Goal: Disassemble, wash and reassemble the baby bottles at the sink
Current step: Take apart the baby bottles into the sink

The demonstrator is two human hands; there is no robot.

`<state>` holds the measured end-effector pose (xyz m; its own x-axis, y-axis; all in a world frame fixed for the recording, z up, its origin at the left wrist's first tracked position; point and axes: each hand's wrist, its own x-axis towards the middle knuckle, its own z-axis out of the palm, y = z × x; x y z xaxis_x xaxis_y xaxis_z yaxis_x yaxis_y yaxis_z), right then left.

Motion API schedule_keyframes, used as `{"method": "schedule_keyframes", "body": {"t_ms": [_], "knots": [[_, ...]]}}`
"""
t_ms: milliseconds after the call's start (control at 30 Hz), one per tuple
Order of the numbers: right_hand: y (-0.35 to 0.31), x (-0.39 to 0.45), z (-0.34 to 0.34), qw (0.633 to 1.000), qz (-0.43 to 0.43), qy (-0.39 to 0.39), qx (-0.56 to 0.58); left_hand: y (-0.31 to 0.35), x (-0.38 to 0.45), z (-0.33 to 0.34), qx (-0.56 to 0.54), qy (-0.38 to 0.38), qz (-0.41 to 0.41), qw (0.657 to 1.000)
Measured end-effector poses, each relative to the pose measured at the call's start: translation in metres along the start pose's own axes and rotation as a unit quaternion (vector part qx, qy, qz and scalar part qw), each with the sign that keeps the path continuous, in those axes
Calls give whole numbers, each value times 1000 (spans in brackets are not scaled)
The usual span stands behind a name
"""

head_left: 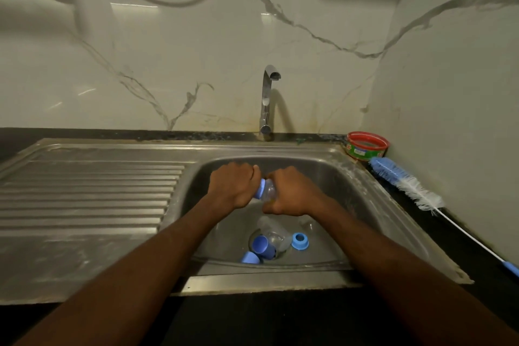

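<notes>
Over the sink (351,177), the left hand (231,184) is gripping the blue collar (261,189) end of a clear bottle (269,191) while the right hand (292,191) is clasping its body, seemingly twisting. Another bottle (271,233) and blue caps (262,246) are lying in the sink below.

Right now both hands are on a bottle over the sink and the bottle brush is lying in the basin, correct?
Not quite. In the head view both hands, left and right, grip the bottle over the sink, but the bottle brush lies on the counter to the right of the basin.
</notes>
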<state>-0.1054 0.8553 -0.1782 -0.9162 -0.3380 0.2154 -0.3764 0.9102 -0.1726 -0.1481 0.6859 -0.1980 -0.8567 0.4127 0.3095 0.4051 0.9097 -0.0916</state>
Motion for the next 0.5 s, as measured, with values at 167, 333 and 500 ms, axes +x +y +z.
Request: {"method": "schedule_keyframes", "body": {"t_ms": [167, 333, 500], "knots": [[-4, 1, 1, 995, 17, 3, -102, -4, -7, 11, -291, -120, -160, 936], [15, 4, 3, 998, 65, 16, -11, -2, -11, -3, -419, -15, 5, 908], [19, -5, -6, 997, 69, 21, 21, -5, -9, 2, -438, 46, 195, 876]]}}
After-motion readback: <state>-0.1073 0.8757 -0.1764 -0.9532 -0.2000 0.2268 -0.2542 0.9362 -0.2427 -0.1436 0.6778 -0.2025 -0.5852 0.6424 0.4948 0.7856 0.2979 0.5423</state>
